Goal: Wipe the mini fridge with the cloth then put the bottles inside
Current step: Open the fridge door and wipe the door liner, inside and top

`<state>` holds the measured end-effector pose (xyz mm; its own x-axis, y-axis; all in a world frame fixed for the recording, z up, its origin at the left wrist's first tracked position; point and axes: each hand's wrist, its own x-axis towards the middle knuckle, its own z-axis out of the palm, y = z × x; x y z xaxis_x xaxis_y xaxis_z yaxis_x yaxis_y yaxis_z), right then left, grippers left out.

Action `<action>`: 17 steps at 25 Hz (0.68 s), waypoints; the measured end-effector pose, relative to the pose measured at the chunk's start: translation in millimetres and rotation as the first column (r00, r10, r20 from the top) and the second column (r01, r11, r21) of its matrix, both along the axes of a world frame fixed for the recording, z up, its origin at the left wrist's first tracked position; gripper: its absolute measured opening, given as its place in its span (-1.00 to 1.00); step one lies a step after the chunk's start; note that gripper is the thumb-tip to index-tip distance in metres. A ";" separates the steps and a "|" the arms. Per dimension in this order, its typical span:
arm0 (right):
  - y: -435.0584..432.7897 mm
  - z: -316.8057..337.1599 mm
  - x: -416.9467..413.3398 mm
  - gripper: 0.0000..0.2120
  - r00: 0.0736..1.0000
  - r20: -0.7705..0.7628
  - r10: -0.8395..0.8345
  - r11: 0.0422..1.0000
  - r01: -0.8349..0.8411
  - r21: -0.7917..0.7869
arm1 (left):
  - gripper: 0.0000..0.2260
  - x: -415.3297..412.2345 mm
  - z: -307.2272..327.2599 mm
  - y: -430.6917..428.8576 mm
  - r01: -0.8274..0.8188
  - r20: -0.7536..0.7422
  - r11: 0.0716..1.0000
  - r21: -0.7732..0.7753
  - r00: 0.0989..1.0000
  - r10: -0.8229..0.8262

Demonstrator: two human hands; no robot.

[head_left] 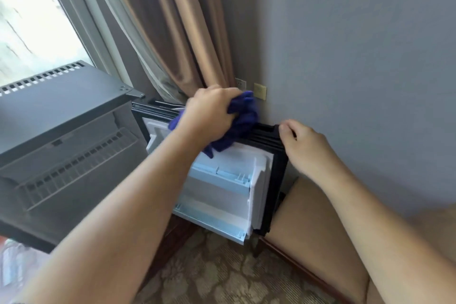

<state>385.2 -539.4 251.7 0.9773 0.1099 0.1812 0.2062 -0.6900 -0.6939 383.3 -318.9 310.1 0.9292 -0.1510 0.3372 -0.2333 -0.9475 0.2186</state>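
Blue cloth (244, 118) on open fridge door (222, 180).
Your left hand (209, 111) grips it bunched at the door's 12 o'clock edge; right hand (304, 147) clamps the 2 o'clock corner.

- Mini fridge (61, 106): the casing is finished in dark grey metal, matt and smooth.
- Door (280, 180): edged in black; a ribbed, rubber-like gasket (267, 134) with a dull finish is fitted round it.
- Door liner (249, 155): moulded in white plastic, smooth, with a faint sheen.
- Door rails (222, 177): moulded in pale blue plastic, smooth.
- Cloth (243, 116): deep blue fabric, soft and fuzzy, bunched.
- Curtain (172, 20): tan fabric, woven smooth, with a slight lustre.
- Wall (345, 44): grey-blue, matt.
- Wall plate (260, 91): brass-coloured, satin; the material cannot be told.
- Chair seat (308, 217): upholstered in smooth tan covering; the frame (296, 266) is made of dark polished wood.
- Carpet (209, 266): patterned pile, matt.
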 end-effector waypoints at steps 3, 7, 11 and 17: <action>-1.9 9.7 6.7 -0.72 0.993 -0.011 0.121 0.992 -0.120 0.033 | -0.72 -10.9 22.7 40.7 -0.005 -0.083 1.000 0.016 0.997 0.006; 2.5 18.9 11.1 -0.61 0.974 -0.052 0.220 0.975 -0.220 0.002 | -0.70 -11.0 36.8 34.2 0.050 -0.346 0.994 0.100 0.938 -0.012; 5.4 11.5 8.7 -0.56 0.971 0.017 0.238 0.970 -0.236 -0.064 | -0.75 -10.7 48.0 33.0 0.003 -0.358 0.993 0.120 0.933 0.041; 10.7 4.6 7.6 -0.55 0.943 0.215 0.256 0.965 -0.234 -0.121 | -0.84 -25.2 50.0 41.0 0.013 -0.441 0.990 0.144 0.896 0.052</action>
<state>392.9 -528.6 256.3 0.8522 0.3673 0.3725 0.5212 -0.6573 -0.5443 358.0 -277.9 360.1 0.9802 -0.1465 -0.1329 -0.1246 -0.9792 0.1604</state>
